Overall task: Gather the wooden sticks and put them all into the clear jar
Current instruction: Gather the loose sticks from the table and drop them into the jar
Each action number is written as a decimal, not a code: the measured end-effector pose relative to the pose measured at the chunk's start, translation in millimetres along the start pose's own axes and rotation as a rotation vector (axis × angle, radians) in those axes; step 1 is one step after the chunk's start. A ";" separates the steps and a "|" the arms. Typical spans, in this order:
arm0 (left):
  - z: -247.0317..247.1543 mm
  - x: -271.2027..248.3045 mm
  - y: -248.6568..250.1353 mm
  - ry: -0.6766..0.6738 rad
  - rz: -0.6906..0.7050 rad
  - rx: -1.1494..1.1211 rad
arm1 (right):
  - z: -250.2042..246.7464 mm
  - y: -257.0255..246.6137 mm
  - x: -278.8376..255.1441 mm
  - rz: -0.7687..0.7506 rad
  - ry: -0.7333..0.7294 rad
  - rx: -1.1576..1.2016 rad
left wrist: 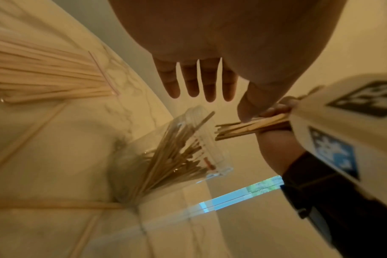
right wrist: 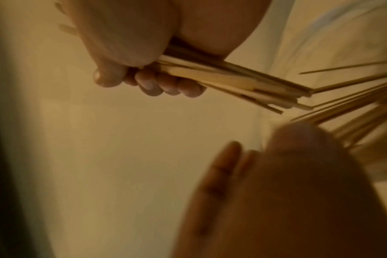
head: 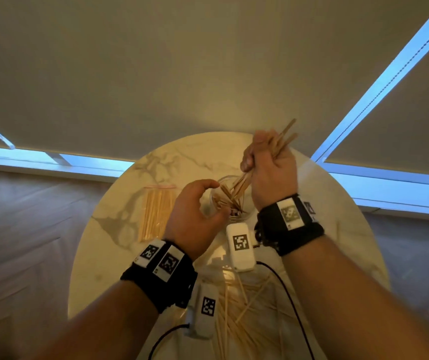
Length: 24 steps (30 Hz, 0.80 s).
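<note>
Right hand [head: 268, 167] fisted round a bundle of wooden sticks [left wrist: 252, 126], lower ends angled down at the mouth of the clear jar [left wrist: 201, 139], upper ends poking out past the knuckles. Left hand [head: 195, 211] open, fingers spread and loosely cupped beside the jar rim, holding nothing, apparently not bracing the glass. Jar upright on the marble bench [head: 120, 229], already bristling with splayed sticks [head: 231, 198] that crowd the opening. Likely trouble: incoming ends catching on those splayed tips and skidding off over the rim onto the bench; a sideways push tipping the unsteadied jar; an early release scattering the bundle. More loose sticks [head: 244, 307] near the wrists, easy to sweep off the edge with a forearm. Bagged sticks [head: 156, 214] lying to the left, untouched.
</note>
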<state>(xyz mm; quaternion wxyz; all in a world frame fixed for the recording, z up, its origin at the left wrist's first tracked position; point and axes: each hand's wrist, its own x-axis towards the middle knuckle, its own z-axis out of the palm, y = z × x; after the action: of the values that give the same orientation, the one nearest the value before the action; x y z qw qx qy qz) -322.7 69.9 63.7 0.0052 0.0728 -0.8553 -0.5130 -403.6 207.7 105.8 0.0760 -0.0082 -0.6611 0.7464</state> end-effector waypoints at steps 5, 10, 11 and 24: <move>5.4 6.9 -7.6 -0.108 0.134 0.065 | -13.9 28.3 -14.3 -0.008 -0.166 -0.353; 8.9 8.1 -20.5 -0.139 0.131 0.135 | -30.9 44.3 -26.8 -0.215 -0.254 -0.596; 9.6 6.8 -20.4 -0.140 0.141 0.145 | -32.3 47.2 -27.7 -0.251 -0.260 -0.685; 11.2 -3.3 -28.8 -0.212 0.138 0.257 | -38.2 66.3 -57.2 -0.468 -0.616 -1.341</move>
<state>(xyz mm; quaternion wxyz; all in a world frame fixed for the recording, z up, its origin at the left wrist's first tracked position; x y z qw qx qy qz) -317.0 66.8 33.4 -0.0592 -0.0405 -0.9125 -0.4028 -349.6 230.6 30.4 0.0233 0.2954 -0.9476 0.1194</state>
